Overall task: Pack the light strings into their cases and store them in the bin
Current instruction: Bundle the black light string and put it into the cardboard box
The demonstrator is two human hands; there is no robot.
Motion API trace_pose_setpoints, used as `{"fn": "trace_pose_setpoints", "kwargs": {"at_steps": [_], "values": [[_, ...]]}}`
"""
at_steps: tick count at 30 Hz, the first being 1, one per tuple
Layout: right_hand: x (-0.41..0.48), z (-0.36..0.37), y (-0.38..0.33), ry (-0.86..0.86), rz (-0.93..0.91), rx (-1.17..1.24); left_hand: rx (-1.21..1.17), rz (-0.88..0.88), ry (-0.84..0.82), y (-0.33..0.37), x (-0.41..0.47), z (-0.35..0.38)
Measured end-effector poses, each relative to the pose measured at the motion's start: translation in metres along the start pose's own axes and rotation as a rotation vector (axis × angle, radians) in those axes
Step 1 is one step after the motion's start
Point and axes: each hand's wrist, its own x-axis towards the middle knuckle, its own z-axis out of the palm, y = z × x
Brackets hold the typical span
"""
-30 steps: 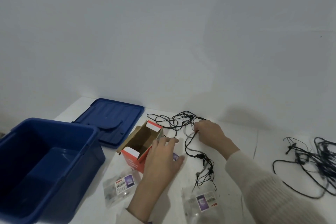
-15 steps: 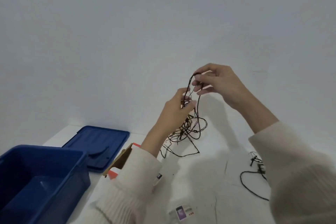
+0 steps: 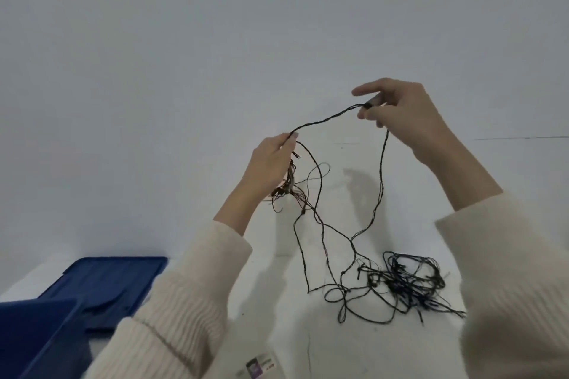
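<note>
The black light string hangs in the air between my two raised hands, one taut stretch of wire running from my left hand up to my right hand. My left fingers are curled closed around a bunched clump of the string, with loose loops spilling out below the palm. My right thumb and fingers are pinched on the wire near a small dark piece at its end, the forefinger held out straight above. From my right hand a long strand drops down to the white surface, where it meets a second tangle of black wire lying just inside my right sleeve. Whether the two are one string I cannot tell. At the lower left the blue bin shows one corner, and its blue lid lies flat just behind it. A small clear packet with a printed label rests at the bottom edge, between my sleeves.
</note>
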Motion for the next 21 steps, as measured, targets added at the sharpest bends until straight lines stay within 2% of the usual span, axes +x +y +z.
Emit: {"fn": "trace_pose_setpoints", "kwargs": {"at_steps": [2, 5, 8, 11, 14, 16, 19, 21], "values": [[-0.007, -0.009, -0.002, -0.061, 0.009, -0.062, -0.001, 0.042, 0.072, 0.003, -0.004, 0.003], [-0.015, -0.020, -0.006, -0.009, -0.001, -0.037, -0.023, 0.072, 0.120, 0.007, -0.011, 0.008], [-0.022, -0.026, -0.010, -0.066, -0.002, -0.101, -0.173, 0.042, 0.065, 0.017, -0.019, 0.010], [-0.029, -0.029, -0.015, -0.280, 0.071, -0.306, -0.387, -0.003, -0.073, 0.031, -0.029, 0.005], [-0.041, -0.022, -0.017, -0.480, 0.144, -0.279, -0.212, 0.086, -0.125, 0.046, -0.036, 0.007], [-0.048, -0.014, -0.016, -0.510, 0.144, -0.153, -0.046, 0.184, -0.073, 0.054, -0.040, 0.011], [-0.053, -0.011, -0.011, -0.350, 0.132, -0.027, 0.148, 0.237, 0.068, 0.054, -0.041, 0.007], [-0.054, -0.017, -0.007, -0.267, 0.148, 0.059, 0.127, 0.178, 0.066, 0.049, -0.042, 0.000]]}}
